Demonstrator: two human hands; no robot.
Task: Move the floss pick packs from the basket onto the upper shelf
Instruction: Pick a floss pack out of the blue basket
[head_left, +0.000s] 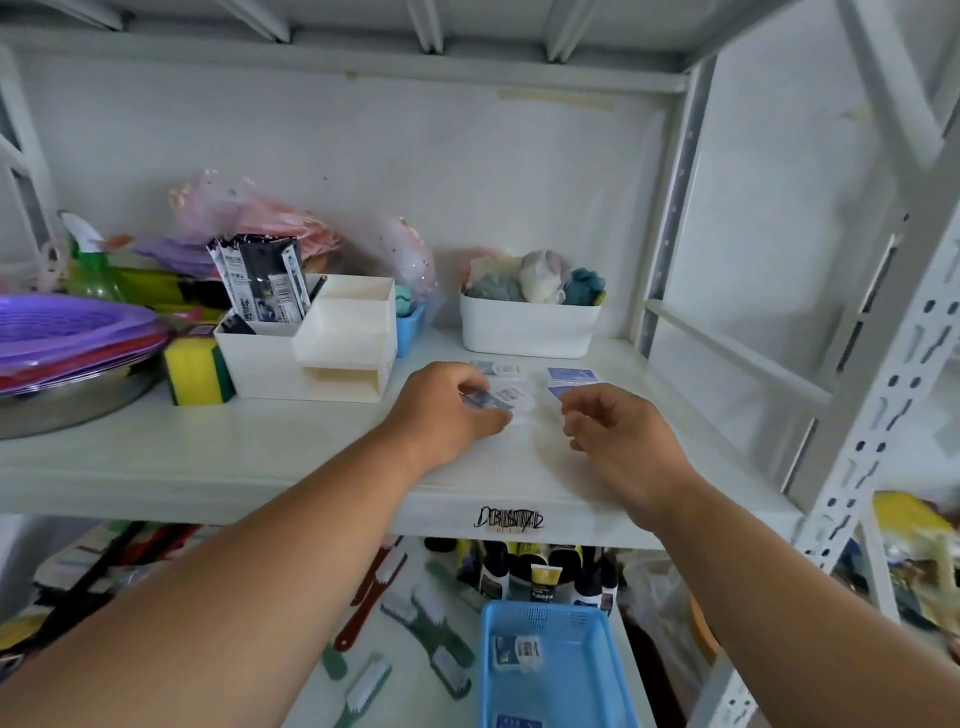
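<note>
Several small blue-and-white floss pick packs lie on the white upper shelf (260, 457), among them one at the back (497, 369) and one to the right (570, 375). My left hand (441, 410) rests on the shelf with its fingers closed on a pack (488, 401). My right hand (618, 436) hovers just right of it, fingers curled and apart, holding nothing I can see. On the lower shelf stands the blue plastic basket (597, 691), with a pack (519, 649) inside and another at its near edge (519, 721).
On the upper shelf stand a cream organiser (332, 358) with dark packets, a yellow-green sponge (195, 371), a white tub (530, 325) of bath puffs, and purple plates on a steel basin (62, 353). Brushes (426, 629) and tubes (543, 577) lie beside the basket. A perforated upright (883, 415) stands right.
</note>
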